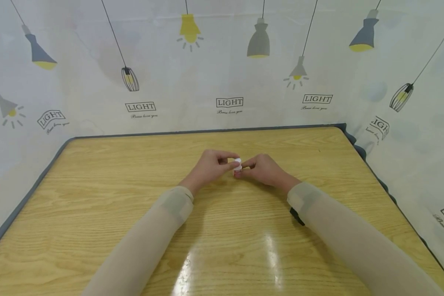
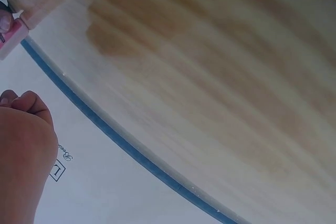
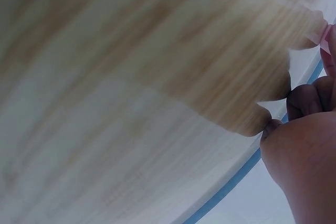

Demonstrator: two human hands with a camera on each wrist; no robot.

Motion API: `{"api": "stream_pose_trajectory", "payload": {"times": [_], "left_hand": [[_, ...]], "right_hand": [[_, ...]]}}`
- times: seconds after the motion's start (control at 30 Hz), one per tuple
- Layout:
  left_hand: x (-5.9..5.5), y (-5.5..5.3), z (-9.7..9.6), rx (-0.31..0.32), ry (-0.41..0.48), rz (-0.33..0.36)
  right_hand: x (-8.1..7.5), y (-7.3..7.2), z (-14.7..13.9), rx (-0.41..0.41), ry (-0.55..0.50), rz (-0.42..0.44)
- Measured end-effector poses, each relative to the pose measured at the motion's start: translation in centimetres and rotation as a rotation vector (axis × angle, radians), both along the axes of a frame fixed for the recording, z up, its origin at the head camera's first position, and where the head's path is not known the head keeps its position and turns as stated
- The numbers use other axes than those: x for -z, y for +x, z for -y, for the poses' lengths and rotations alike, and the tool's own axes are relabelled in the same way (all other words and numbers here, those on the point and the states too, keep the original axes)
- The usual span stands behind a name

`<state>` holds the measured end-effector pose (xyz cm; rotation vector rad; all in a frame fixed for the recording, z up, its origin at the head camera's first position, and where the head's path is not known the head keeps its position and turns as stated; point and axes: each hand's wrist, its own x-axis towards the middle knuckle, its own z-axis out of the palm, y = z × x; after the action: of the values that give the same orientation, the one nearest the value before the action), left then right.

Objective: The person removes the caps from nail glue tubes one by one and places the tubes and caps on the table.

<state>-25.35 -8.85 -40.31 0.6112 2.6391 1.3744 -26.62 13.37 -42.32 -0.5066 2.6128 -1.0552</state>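
Note:
A small bottle with a white top and a pinkish-red lower part is between both hands, near the middle of the table. My left hand pinches its white top between thumb and forefinger. From the other side, my right hand grips the lower part with thumb and fingertips. The left wrist view catches only a pink-and-white piece of the bottle at its left edge. In the right wrist view the curled right hand hides most of it. Whether the bottle touches the tabletop I cannot tell.
A light wood-grain table with a dark blue edge lies under both arms. Behind it and at its sides hangs a white cloth printed with lamps. Beneath the right sleeve a black strap shows.

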Motion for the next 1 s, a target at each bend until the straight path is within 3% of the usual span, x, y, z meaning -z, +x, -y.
{"api": "stream_pose_trajectory", "payload": {"times": [0.63,1.0], "left_hand": [[0.07,0.06,0.09,-0.012,0.033,0.007],[0.10,-0.08,-0.05,0.032,0.040,-0.026]], "right_hand": [[0.38,-0.24,-0.06,0.020,0.004,0.017],[0.30,-0.22,-0.01,0.027,-0.004,0.023]]}}
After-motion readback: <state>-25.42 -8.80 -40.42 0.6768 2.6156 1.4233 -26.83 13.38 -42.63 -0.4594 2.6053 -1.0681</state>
